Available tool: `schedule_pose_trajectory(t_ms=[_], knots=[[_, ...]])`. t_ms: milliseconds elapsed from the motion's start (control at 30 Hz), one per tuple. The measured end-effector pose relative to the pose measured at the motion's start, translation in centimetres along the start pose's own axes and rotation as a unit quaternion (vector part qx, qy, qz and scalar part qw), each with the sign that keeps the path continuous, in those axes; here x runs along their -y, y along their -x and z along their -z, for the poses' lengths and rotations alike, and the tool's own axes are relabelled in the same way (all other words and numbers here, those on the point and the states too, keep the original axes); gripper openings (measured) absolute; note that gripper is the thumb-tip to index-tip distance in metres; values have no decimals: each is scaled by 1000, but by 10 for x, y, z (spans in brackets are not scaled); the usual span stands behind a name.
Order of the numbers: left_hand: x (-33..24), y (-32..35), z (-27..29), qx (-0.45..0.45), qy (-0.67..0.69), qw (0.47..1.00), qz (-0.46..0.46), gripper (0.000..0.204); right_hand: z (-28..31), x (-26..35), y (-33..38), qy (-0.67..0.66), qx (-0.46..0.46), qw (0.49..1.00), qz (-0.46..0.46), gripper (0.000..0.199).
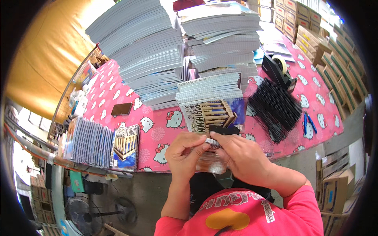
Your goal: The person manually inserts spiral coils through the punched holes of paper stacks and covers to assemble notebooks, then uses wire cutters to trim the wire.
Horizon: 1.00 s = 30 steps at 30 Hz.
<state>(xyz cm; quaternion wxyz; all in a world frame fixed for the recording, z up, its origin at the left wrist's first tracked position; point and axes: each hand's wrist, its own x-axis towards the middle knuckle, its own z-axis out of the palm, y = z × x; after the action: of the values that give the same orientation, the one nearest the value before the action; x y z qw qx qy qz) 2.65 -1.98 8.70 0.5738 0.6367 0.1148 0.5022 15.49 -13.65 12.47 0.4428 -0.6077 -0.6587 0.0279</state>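
Hands (183, 153) (246, 157) pinching ridged piece (213, 142), coiled black spirals (277, 108); stacked paper (149, 43)

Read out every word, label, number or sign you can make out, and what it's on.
I won't copy wording, but here is where print shows:
Left notebook: large dark title, readable.
Centre notebook: large dark title, running sideways, readable.
Red shirt: pale lettering, only partly readable.
Stacked cartons at upper right: marks too small to read.
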Motion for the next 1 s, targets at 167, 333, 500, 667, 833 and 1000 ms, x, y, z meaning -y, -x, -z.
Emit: schedule_pose_trajectory(t_ms=[167, 333, 500, 667, 833, 1000], knots=[[-5, -2, -4, 95, -77, 988, -93, 22, -2, -18, -8, -103, 119, 987, -44, 86], [-5, 0, -1, 62, -60, 994, -64, 22, 11, -11, -14, 69, 51, 996, 24, 96], [-4, -1, -5, 49, -61, 995, -56, 22, 5, -7, -12, -77, 93, 991, -50, 86], [-6, 2, 1, 39, -35, 998, -19, 20, 4, -15, -15, -127, -22, 991, 21, 38], [-7, 3, 2, 65, -20, 997, -27, 18, 6, -10, -19, -128, -23, 991, 36, 22], [-4, 8, 3, 55, -44, 996, -47, 16, 13, -8, -23, -36, 23, 997, 71, 26]])
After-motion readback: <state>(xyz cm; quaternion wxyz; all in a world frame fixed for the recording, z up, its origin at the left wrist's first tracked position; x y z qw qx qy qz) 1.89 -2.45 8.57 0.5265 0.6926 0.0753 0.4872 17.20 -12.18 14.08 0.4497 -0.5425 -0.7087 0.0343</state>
